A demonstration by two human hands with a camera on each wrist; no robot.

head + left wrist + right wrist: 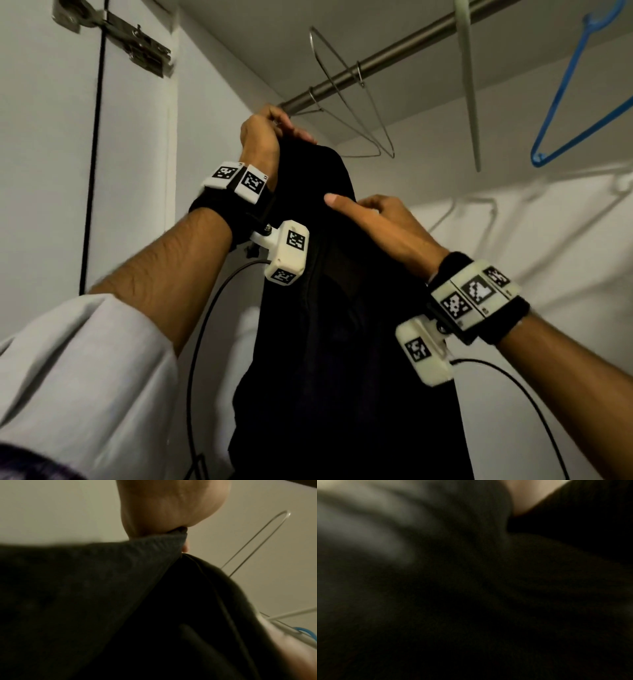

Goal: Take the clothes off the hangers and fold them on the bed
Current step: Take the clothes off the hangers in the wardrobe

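A black garment (342, 325) hangs in the wardrobe below the metal rail (387, 58); its hanger is hidden under the cloth. My left hand (286, 128) is raised to the garment's top, just under the rail, and grips the bunched cloth there. The left wrist view shows that hand (171, 511) pinching a grey edge of the black garment (133, 555). Lower and to the right, my right hand (346, 205) holds the garment's shoulder, thumb lying on the cloth and fingers curled behind it. The right wrist view is dark and blurred, filled by the black garment (488, 601).
Two bare wire hangers (346, 102) hang on the rail right of my left hand, then a pale hanger (470, 96) and a blue hanger (579, 113). The wardrobe door with its hinge (133, 41) stands at the left. A white back wall (513, 240) is behind.
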